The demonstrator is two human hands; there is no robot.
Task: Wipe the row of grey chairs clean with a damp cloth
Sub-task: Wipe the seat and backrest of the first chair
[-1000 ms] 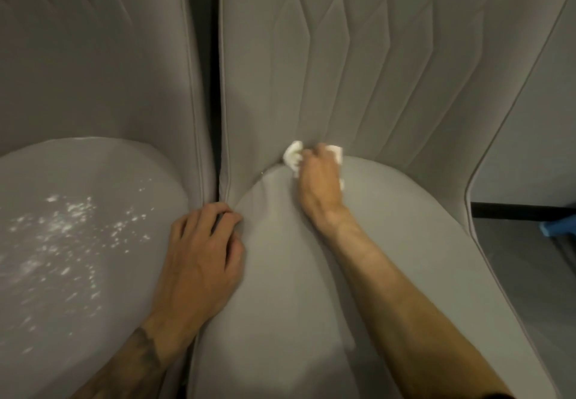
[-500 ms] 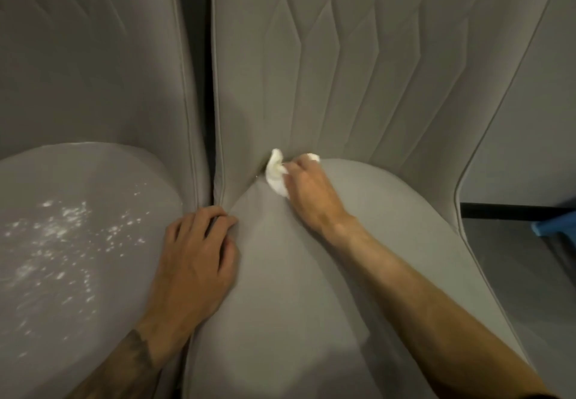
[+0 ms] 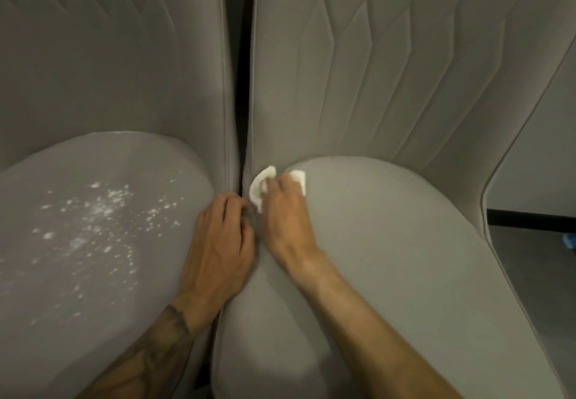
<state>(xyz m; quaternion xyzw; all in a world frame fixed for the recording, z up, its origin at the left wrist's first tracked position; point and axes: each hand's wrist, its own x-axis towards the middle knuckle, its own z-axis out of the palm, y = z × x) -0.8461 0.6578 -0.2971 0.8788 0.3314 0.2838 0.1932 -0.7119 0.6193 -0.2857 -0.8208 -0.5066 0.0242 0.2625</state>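
Two grey chairs are standing side by side with a dark narrow gap between them. The right chair [image 3: 389,258] is spreading out under and to the right of the right hand's fingers [image 3: 280,185], its quilted back rising above them. The left chair [image 3: 93,155] is lying to the left of the left hand's fingers [image 3: 232,208], and white specks [image 3: 103,211] are dotting its seat well left of them. The left hand [image 3: 218,242] is resting on the inner edge of that seat, fingers bent at the gap; whether they are gripping anything is not showing. The right hand [image 3: 286,220], just beside it, is pressing a white cloth [image 3: 258,185] into the back left corner of the right seat, fingers curled and clamping down on it, cloth poking out on both sides.
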